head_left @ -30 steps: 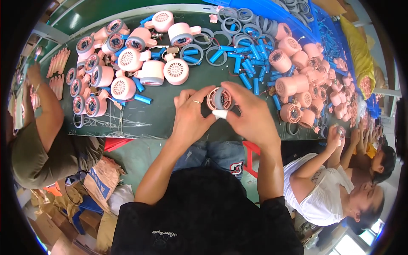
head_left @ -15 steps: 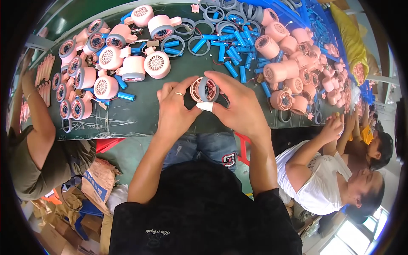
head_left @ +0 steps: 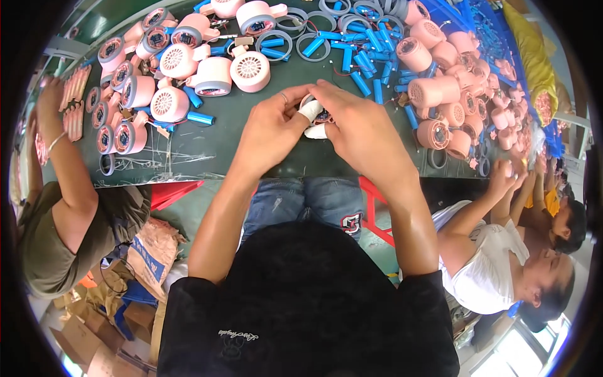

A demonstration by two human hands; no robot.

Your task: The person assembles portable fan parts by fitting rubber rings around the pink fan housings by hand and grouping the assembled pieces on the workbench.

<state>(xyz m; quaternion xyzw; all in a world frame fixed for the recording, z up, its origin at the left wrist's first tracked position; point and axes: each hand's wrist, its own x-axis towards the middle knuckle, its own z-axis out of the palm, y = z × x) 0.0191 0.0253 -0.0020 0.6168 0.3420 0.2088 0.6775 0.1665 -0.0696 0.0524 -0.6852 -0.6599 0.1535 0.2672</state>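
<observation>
Both of my hands meet at the near middle of the bench, around a small pink fan housing (head_left: 323, 117) with a dark circuit board inside. Most of it is covered by my fingers. My left hand (head_left: 271, 129) grips it from the left, its thumb wrapped in white tape (head_left: 310, 111) and lying across the front. From the other side my right hand (head_left: 367, 129) closes over it, with white tape on that thumb too. Beyond my hands stands a finished-looking pink fan housing with a round grille (head_left: 250, 70).
Pink housings with grey rims (head_left: 138, 92) crowd the left of the bench (head_left: 207, 147). Blue battery cells (head_left: 361, 83) and grey rings (head_left: 313, 47) lie at the back. More pink housings (head_left: 433, 92) are heaped right. Co-workers sit on both sides, one in a white shirt (head_left: 487, 270).
My hands have closed further over the fan housing, hiding its grey ring, and my left thumb has come across its front. The whole view has shifted slightly.
</observation>
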